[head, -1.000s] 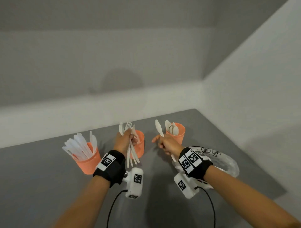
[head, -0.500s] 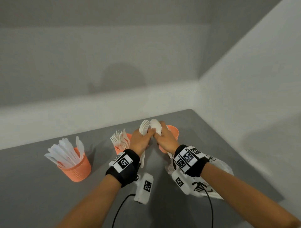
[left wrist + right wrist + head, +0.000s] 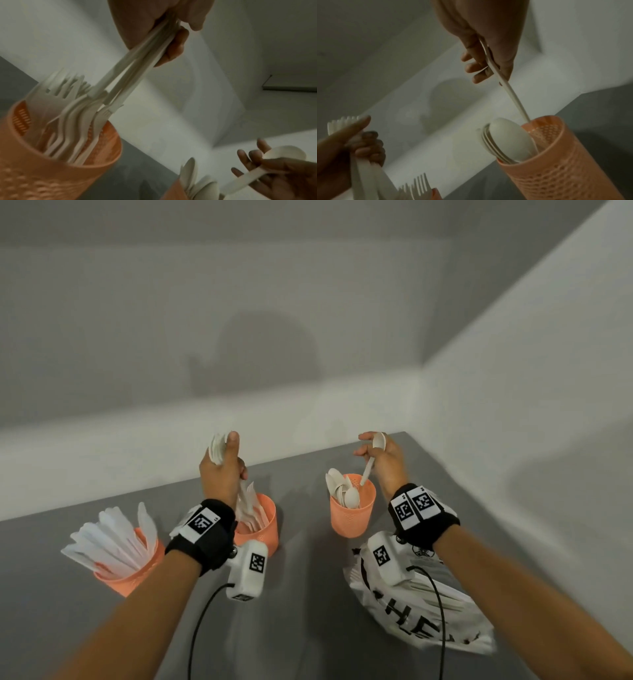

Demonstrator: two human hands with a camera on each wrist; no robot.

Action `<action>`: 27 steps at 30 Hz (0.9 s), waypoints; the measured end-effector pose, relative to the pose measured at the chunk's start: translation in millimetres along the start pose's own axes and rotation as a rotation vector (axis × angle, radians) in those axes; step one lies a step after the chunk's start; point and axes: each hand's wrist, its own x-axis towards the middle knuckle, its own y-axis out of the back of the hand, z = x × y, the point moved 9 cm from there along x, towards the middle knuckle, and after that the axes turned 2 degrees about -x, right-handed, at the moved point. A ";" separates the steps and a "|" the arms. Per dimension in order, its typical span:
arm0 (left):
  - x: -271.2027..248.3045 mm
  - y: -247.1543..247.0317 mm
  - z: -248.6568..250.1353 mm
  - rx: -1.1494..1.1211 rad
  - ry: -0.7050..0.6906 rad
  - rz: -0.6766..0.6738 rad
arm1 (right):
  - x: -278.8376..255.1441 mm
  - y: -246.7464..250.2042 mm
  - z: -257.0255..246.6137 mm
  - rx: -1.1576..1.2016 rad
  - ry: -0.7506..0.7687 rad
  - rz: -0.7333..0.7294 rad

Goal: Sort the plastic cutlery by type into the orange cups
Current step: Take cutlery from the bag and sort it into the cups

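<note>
Dangling spoon point(image 3: 371, 458) handle inside right cup point(image 3: 352, 517) rim, fingers point(image 3: 364, 451) loose.

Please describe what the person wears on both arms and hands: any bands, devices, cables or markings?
Both forearms are bare, without sleeves or gloves. Each wrist carries a black band with white square-code labels. Under each hangs a white camera box bearing a code marker, with a black cable trailing back.

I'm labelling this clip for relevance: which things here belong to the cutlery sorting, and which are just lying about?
Job: three orange perforated plastic cups; white plastic spoon in right hand; white forks in left hand; white knives.
Lying about: white printed plastic bag; grey table.
</note>
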 end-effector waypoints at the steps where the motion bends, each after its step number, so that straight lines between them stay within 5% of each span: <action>1: 0.0 -2.9 -5.2 0.012 0.000 -0.012 | 1.5 1.5 4.6 -0.009 0.007 0.019; 10: -13.5 -25.4 -52.7 0.154 -0.061 -0.122 | 9.9 -2.8 52.4 -0.226 -0.032 0.022; 21: -31.0 -54.3 -50.4 0.808 -0.380 -0.457 | 10.8 -17.5 33.4 -0.749 0.241 -0.004; 27: -32.0 -55.2 -52.0 1.273 -0.569 -0.455 | 12.7 -22.1 64.5 -1.121 0.145 -0.081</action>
